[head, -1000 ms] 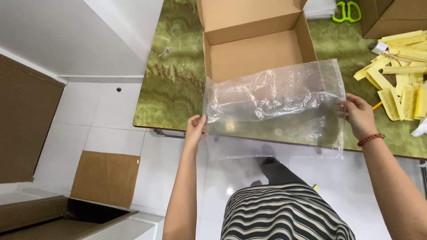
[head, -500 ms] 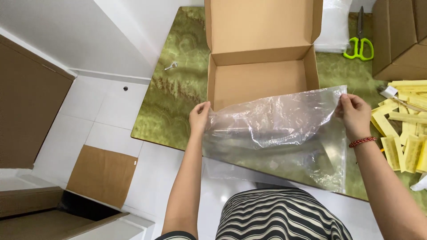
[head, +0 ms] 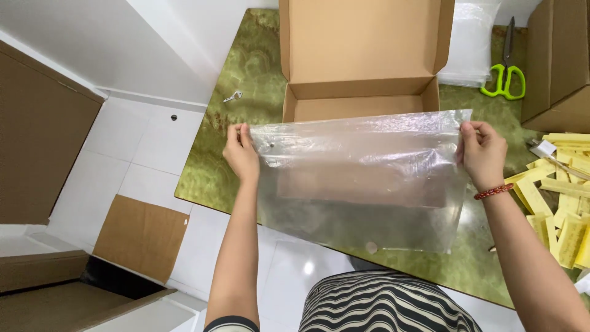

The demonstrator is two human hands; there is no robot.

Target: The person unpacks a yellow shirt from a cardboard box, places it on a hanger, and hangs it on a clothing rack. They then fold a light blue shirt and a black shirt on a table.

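Pulled taut and flat since half a second ago, where before hung crumpled and sagging: clear plastic bag [head: 359, 178], now stretched wide between both hands, upper edge lifted level with the front wall of the box; spread farther apart than earlier, both hands; left hand [head: 241, 154] pinched shut on the bag's upper left corner, fingers folded over the edge; right hand [head: 482, 152] pinched shut on the upper right corner, red bead bracelet [head: 493, 192] at the wrist; held upright in the air in front of the open cardboard box [head: 362, 61], bag hanging down past the near edge of the bench [head: 246, 92], lower hem over the white tiled floor [head: 147, 147]; seen through the plastic, blurred brown of the box front and green of the bench top; box lid flap raised at the far side, inside of the box bare cardboard; well to the left of the box, small metal key [head: 232, 96] lying on the green marbled surface; to the right of the box, stack of clear plastic bags [head: 470, 43], and just beside it green-handled scissors [head: 505, 64]; farther right, second cardboard box [head: 559, 61]; below that, scattered yellow paper strips [head: 562, 209] near the right wrist; at the bottom, striped black-and-white clothing [head: 381, 304]; leaning on the floor at lower left, flat cardboard sheet [head: 141, 237].
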